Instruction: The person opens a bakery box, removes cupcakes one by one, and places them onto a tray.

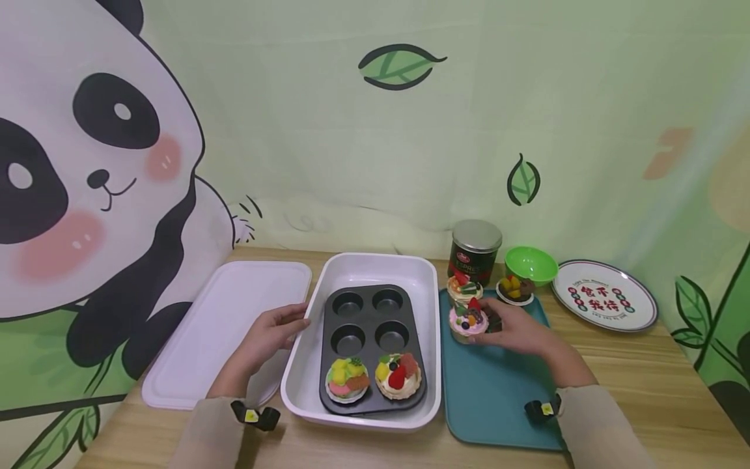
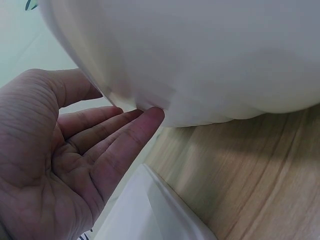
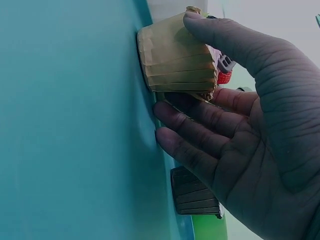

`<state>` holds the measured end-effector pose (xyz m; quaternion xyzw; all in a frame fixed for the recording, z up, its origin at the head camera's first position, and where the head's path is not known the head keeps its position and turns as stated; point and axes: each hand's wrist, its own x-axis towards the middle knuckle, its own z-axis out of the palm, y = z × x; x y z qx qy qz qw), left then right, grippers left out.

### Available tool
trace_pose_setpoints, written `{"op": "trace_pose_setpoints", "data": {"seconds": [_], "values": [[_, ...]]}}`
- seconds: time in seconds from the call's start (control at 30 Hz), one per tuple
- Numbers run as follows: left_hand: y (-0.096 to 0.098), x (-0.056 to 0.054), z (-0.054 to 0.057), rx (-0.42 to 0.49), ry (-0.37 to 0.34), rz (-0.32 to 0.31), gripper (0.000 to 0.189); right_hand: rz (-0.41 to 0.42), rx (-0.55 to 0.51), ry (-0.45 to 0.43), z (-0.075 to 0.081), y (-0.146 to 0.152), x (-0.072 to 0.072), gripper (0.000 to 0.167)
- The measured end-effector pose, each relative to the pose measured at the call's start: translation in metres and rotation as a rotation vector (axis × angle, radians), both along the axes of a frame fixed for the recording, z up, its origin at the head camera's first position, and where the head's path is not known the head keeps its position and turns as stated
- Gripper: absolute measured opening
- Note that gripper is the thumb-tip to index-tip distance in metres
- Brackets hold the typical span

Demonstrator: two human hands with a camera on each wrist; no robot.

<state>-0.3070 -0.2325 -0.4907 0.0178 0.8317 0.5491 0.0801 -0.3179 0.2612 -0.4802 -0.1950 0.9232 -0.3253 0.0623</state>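
My right hand (image 1: 515,329) holds a pink-topped cupcake (image 1: 467,324) by its paper cup, over the teal tray (image 1: 498,397). In the right wrist view the thumb lies along one side of the brown pleated cup (image 3: 175,55) and the fingers reach round the other. My left hand (image 1: 275,335) pinches the left rim of a white rectangular basin (image 1: 299,391), the thumb going behind the rim in the left wrist view. Inside the basin lies a dark muffin pan (image 1: 370,352). Its two near cups carry a yellow-fruit cupcake (image 1: 347,378) and a strawberry cupcake (image 1: 398,376); the other cups are bare.
On the teal tray's far end stand an orange-topped cupcake (image 1: 464,290) and a chocolate-and-yellow-fruit one (image 1: 515,288). Behind them are an espresso tin (image 1: 476,251) and a green bowl (image 1: 530,264). A patterned plate (image 1: 606,296) lies right, a white lid (image 1: 234,326) left.
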Motion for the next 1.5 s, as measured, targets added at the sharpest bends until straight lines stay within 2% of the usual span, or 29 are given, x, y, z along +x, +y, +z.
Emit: {"op": "trace_pose_setpoints", "data": {"seconds": [0.13, 0.27, 0.33, 0.47, 0.57, 0.7, 0.83, 1.07, 1.13, 1.23, 1.33, 1.5], "values": [[0.0, 0.0, 0.0, 0.01, 0.006, -0.002, 0.055, 0.008, -0.003, -0.007, 0.002, 0.001, 0.001, 0.08], [0.0, 0.001, 0.0, 0.022, 0.006, -0.005, 0.056, 0.007, -0.008, -0.023, 0.014, 0.003, 0.004, 0.083], [0.001, 0.002, 0.0, 0.025, 0.006, -0.005, 0.055, 0.005, -0.001, 0.002, 0.023, 0.004, 0.006, 0.082], [0.001, 0.002, 0.001, 0.019, 0.006, -0.003, 0.055, 0.032, 0.018, 0.119, 0.045, -0.001, 0.009, 0.074], [0.0, 0.002, 0.002, 0.014, 0.01, -0.002, 0.055, 0.089, 0.002, 0.159, 0.06, -0.018, 0.015, 0.069], [-0.001, 0.002, 0.003, 0.004, 0.014, -0.003, 0.055, 0.207, -0.054, 0.08, 0.069, -0.053, 0.028, 0.069], [-0.001, 0.001, 0.003, 0.008, 0.019, -0.008, 0.053, 0.308, -0.036, -0.003, 0.065, -0.085, 0.036, 0.075], [-0.002, 0.002, 0.0, 0.016, 0.018, -0.017, 0.054, 0.464, 0.104, -0.117, 0.045, -0.121, 0.04, 0.082], [-0.001, 0.002, 0.0, 0.009, 0.014, -0.011, 0.053, 0.503, 0.143, -0.095, 0.04, -0.126, 0.04, 0.084], [-0.001, 0.002, 0.001, 0.005, 0.018, -0.015, 0.054, 0.534, 0.192, -0.006, 0.035, -0.129, 0.04, 0.084], [-0.001, 0.001, 0.001, 0.007, 0.016, -0.013, 0.054, 0.538, 0.219, 0.078, 0.031, -0.129, 0.04, 0.083], [-0.001, 0.001, 0.001, 0.013, 0.015, -0.009, 0.054, 0.519, 0.234, 0.134, 0.028, -0.129, 0.042, 0.079]]}}
